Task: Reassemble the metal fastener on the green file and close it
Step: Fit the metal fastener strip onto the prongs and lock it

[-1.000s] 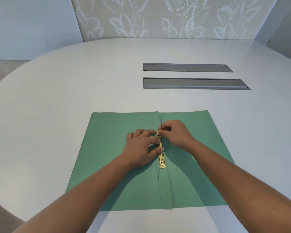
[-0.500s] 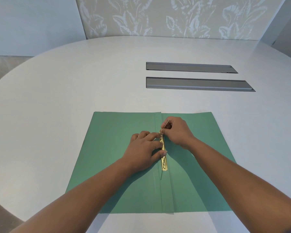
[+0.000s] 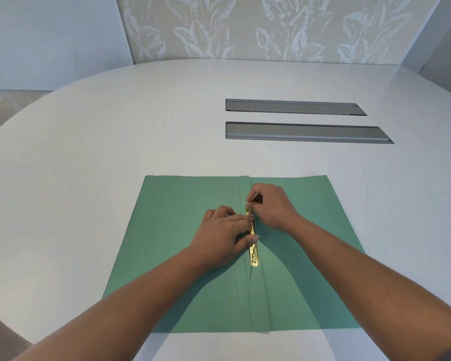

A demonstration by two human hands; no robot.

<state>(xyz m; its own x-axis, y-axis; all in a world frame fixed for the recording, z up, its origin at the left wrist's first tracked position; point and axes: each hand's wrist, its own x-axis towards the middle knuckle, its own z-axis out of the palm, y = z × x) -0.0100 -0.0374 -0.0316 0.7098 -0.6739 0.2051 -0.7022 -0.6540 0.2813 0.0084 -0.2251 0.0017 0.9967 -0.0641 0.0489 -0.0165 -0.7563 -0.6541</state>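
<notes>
The green file (image 3: 182, 230) lies open and flat on the white table, its spine running towards me. Along the spine sits the gold metal fastener bar (image 3: 253, 252), its near end showing. My left hand (image 3: 221, 237) presses on the bar from the left, with fingertip and thumb on it. My right hand (image 3: 270, 207) is at the bar's far end, pinching a thin metal prong (image 3: 254, 197) that stands up from the file. The bar's far end is partly hidden under my fingers.
Two long grey recessed slots, the nearer slot (image 3: 305, 133) and the farther slot (image 3: 292, 107), are set in the white oval table (image 3: 115, 142) beyond the file. A leaf-patterned wall panel (image 3: 245, 27) stands behind the table.
My right hand has shifted a little farther along the spine and lifted the thin prong upright. My left hand stays pressed on the bar.
</notes>
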